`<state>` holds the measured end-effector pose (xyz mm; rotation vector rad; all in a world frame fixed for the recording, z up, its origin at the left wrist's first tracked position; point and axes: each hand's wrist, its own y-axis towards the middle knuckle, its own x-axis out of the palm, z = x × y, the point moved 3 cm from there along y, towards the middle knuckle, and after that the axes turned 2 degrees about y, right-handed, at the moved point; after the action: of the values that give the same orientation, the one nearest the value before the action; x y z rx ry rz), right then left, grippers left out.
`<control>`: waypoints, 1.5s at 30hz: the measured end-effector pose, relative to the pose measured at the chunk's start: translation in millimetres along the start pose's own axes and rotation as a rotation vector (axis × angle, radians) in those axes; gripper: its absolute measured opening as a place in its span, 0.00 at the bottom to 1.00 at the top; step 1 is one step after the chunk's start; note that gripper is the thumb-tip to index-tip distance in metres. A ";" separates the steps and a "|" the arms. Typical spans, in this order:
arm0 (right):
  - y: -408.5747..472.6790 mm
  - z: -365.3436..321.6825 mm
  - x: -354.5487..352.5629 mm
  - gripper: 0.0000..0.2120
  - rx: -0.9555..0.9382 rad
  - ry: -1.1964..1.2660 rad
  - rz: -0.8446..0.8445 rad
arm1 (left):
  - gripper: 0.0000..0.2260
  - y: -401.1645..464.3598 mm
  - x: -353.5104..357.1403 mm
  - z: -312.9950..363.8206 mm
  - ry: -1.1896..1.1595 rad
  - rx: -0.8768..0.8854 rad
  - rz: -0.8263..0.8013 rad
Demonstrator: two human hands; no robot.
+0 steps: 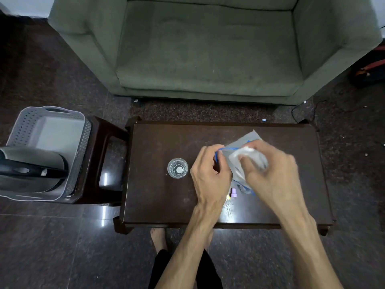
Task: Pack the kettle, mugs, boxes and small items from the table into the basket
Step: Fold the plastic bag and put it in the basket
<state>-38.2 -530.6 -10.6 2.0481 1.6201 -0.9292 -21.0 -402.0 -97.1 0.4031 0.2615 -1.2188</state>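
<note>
A clear plastic zip bag with a blue seal lies on the dark wooden table, right of centre. My left hand pinches the bag's blue edge. My right hand is closed on a white crumpled item at the bag's mouth. A clear drinking glass stands upright left of my hands. A small purple cap-like item lies just below the bag. The grey perforated basket sits on a stool at the left, with the steel kettle lying in it.
A green sofa stands behind the table. The brown stool under the basket touches the table's left end. A dark bag with red straps and a black cable lie on the floor at the right. My bare foot is at the table's near edge.
</note>
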 end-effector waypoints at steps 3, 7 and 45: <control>7.3 -3.3 -16.3 0.08 0.033 0.382 0.127 | 0.08 19.3 -10.4 -0.2 -0.014 0.000 0.060; 27.1 16.3 -16.8 0.08 0.147 0.746 0.216 | 0.07 45.8 -23.4 -11.2 -0.021 -0.020 0.116; 83.4 125.4 220.7 0.13 0.297 -0.485 -0.145 | 0.09 108.5 -93.2 -103.3 -0.171 -0.260 -0.020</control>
<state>35.0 -476.9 -261.8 1.6991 1.4381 -1.6540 52.9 -246.3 -135.0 0.0706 0.2725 -1.2129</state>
